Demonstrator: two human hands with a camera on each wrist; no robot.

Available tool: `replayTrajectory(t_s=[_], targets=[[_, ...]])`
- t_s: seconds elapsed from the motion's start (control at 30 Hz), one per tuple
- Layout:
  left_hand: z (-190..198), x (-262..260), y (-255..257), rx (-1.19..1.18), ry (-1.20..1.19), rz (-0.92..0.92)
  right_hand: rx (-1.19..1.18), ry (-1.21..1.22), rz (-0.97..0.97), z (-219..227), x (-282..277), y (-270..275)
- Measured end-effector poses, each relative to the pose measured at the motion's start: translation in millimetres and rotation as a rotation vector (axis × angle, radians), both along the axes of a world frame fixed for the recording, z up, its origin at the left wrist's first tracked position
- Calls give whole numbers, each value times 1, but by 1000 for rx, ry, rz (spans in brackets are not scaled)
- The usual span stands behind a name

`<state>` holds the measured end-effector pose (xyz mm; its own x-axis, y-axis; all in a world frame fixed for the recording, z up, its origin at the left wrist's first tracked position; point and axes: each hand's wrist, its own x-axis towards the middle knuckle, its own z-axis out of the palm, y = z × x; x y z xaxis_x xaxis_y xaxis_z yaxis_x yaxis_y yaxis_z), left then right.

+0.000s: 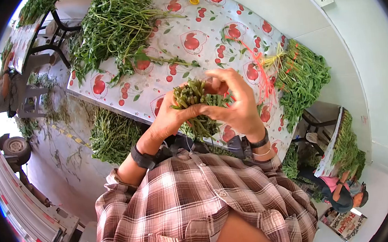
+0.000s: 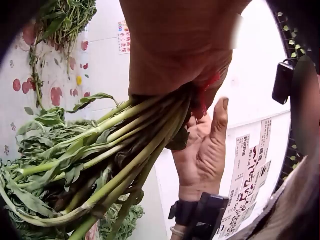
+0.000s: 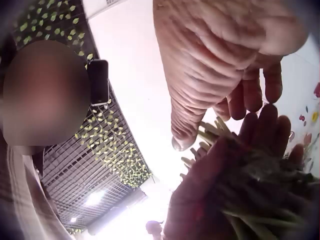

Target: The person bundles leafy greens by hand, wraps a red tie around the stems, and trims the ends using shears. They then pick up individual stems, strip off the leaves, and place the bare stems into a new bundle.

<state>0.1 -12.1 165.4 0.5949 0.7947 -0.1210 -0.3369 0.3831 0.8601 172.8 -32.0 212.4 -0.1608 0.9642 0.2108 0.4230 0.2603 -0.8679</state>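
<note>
A bundle of green leafy stems [image 1: 191, 94] stands with its cut ends up in front of the chest; my left hand [image 1: 168, 116] grips it, thumb across the front. My right hand [image 1: 239, 105] is at the bundle's right side, fingers loosely curved, thumb reaching to the stems. The left wrist view shows the stems [image 2: 130, 130] hanging from my left hand [image 2: 180, 50], with a red tie [image 2: 211, 82] beside it and my right hand [image 2: 200, 160] behind. In the right wrist view, my right hand [image 3: 220, 55] arches over the stem ends [image 3: 212, 132] above my left hand [image 3: 195, 190].
The cherry-patterned table [image 1: 173, 44] bears a heap of loose greens [image 1: 112, 31] at the left, a yellow ring [image 1: 194, 0], red ties [image 1: 261, 69] and tied bundles [image 1: 300, 75] at the right. More greens [image 1: 114, 135] lie below the left edge. Two people are at the sides.
</note>
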Motion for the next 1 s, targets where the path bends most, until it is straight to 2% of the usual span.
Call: replayTrajectory(t_s=[0.07, 0.13, 0.23, 0.3, 0.43, 0.5, 0.53, 0.6, 0.77, 1.0], targets=[[-5, 0, -3, -26, 24, -11, 54, -105, -5, -1, -6, 2], [-9, 1, -5, -104, 18, 3, 45, -70, 23, -3, -5, 3], [-17, -4, -6, -63, 3, -41, 64, -31, 52, -8, -7, 1], [-15, -3, -8, -78, -14, -41, -123, 81, -43, -5, -9, -3], [-12, 1, -8, -93, -11, -1, -132, 112, -60, -1, -12, -4], [-14, 1, -6, -73, 12, 10, 75, 100, -41, -4, -14, -2], [-16, -1, -5, -72, 69, -13, 75, 99, -42, -7, -13, -1], [-15, -2, -5, -70, 126, -37, 241, -85, -15, -11, -12, 0], [-10, -2, -4, -42, 97, 32, 259, -162, -56, -5, -12, 1], [-8, -3, -3, -33, 158, -6, 225, -266, 10, 2, -10, 3]])
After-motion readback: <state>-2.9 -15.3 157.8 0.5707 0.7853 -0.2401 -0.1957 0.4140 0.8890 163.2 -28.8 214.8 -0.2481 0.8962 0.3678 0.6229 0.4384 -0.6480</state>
